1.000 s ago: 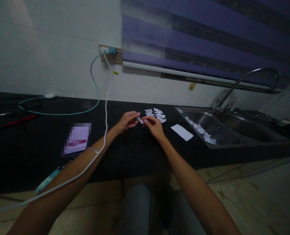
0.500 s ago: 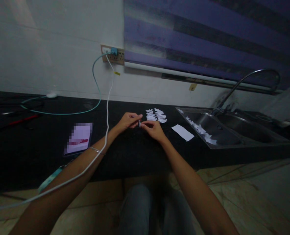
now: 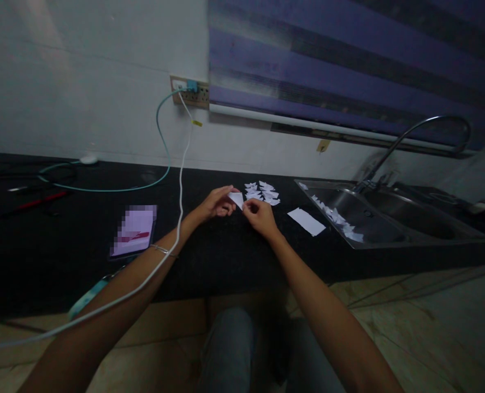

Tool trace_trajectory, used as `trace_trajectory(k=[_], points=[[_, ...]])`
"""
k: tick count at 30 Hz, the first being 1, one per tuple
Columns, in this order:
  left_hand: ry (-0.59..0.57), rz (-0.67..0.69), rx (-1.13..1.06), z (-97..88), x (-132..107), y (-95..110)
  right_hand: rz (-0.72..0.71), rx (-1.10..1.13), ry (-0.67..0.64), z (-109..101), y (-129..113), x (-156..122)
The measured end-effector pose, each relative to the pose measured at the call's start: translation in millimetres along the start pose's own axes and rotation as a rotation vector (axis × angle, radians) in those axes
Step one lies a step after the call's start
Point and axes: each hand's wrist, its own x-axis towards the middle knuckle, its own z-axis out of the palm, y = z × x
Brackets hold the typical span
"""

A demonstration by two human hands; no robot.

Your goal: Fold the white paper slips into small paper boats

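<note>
A small folded piece of white paper (image 3: pixel 236 199) is held up between my two hands over the black counter, one flat face turned towards me. My left hand (image 3: pixel 219 203) grips its left side between thumb and fingers. On the paper's right edge, my right hand (image 3: pixel 259 216) pinches with thumb and forefinger. Just behind, folded paper pieces (image 3: pixel 269 194) lie in two short rows. To the right of my right hand rests a flat stack of white paper (image 3: pixel 307 221).
More folded papers (image 3: pixel 341 218) line the left rim of the steel sink (image 3: pixel 384 243) with its curved faucet (image 3: pixel 414 124). A phone (image 3: pixel 134 232) lies left. A white cable (image 3: pixel 181 191) hangs from the wall socket (image 3: pixel 197 97) across my left forearm. Cables and a red object (image 3: pixel 41 201) lie far left.
The paper has turned from edge-on to showing a flat white face. My right hand has shifted slightly right, and my left fingers have opened out a little around the paper.
</note>
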Motion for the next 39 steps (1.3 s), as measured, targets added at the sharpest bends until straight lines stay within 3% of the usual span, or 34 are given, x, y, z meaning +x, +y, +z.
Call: trace_trajectory(k=[5,14,20,23,31,39], points=[[-0.046,0.026,0.075,1.4,-5.3,2.8,0.089,0.179,0.081,-0.7,-2.5,4.5],[0.077,0.171,0.358,5.6,2.2,-6.0,0.121,0.287,-0.016,2.1,-4.9,4.5],[0.236,0.253,0.396,9.7,5.3,-6.7,0.146,0.253,0.231,2.2,-16.2,4.1],[0.285,0.266,0.387,13.2,7.7,-10.1,0.079,0.228,0.24,4.0,-20.7,2.2],[0.25,0.29,0.385,23.8,6.1,-9.9,0.14,0.245,0.281,6.5,-8.3,4.9],[0.263,0.365,0.451,15.2,11.6,-18.0,0.207,0.41,0.203,11.4,2.0,6.8]])
